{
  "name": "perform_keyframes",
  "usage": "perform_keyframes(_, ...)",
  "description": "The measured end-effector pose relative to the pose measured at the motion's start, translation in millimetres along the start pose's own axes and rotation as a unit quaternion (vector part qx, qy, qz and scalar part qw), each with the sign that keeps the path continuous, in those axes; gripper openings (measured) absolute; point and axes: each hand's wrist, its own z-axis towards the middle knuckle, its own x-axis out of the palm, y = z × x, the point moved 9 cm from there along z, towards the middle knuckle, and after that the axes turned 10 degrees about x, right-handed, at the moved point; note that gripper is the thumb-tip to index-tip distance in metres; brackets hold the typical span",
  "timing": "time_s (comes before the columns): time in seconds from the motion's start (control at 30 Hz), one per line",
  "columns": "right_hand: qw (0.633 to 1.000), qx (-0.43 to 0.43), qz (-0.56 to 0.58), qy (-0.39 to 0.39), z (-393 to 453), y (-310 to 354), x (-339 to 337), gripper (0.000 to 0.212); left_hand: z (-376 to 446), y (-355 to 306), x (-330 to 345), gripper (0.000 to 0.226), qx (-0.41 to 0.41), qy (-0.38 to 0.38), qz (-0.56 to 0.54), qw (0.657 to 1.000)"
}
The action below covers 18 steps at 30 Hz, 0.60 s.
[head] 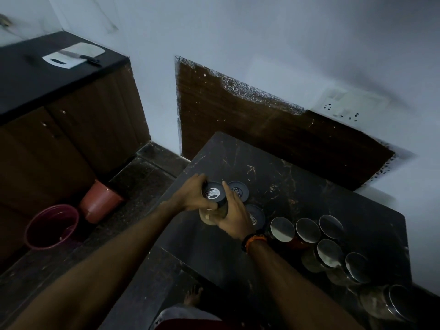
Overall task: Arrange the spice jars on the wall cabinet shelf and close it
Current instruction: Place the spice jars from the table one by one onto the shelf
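Note:
A glass spice jar with a black lid is held above the left edge of the dark marble table. My left hand wraps its left side and my right hand grips its right side. Two more black-lidded jars stand on the table just behind my right hand. Several jars with shiny steel lids cluster at the table's right side, reaching toward the near right corner. No wall cabinet is in view.
A dark counter at the left carries a white cutting board with a knife. On the floor stand a maroon bucket and a reddish bin. A wall socket sits above the brown panel.

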Motion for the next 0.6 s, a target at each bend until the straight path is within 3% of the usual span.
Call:
perform_keyframes(0.2, 0.991, -0.013, 0.105, -0.083, 0, 20, -55, 0.116, 22, -49, -26, 0.078, 0.025, -0.039, -0.05, 0.998)
perform_keyframes(0.3, 0.981, -0.033, 0.172, -0.082, -4, 24, -92, 0.112, 30, -66, -33, 0.063, 0.034, -0.054, -0.185, 0.981)
perform_keyframes(0.4, 0.96, -0.049, 0.26, -0.094, -9, 25, -133, 0.103, 38, -88, -36, 0.041, 0.038, -0.064, -0.378, 0.923)
perform_keyframes(0.5, 0.923, -0.06, 0.367, -0.094, -11, 24, -171, 0.093, 46, -108, -35, 0.052, 0.02, -0.073, -0.489, 0.869)
perform_keyframes(0.6, 0.887, -0.073, 0.446, -0.093, -14, 28, -207, 0.091, 58, -134, -26, 0.052, 0.042, -0.034, -0.559, 0.828)
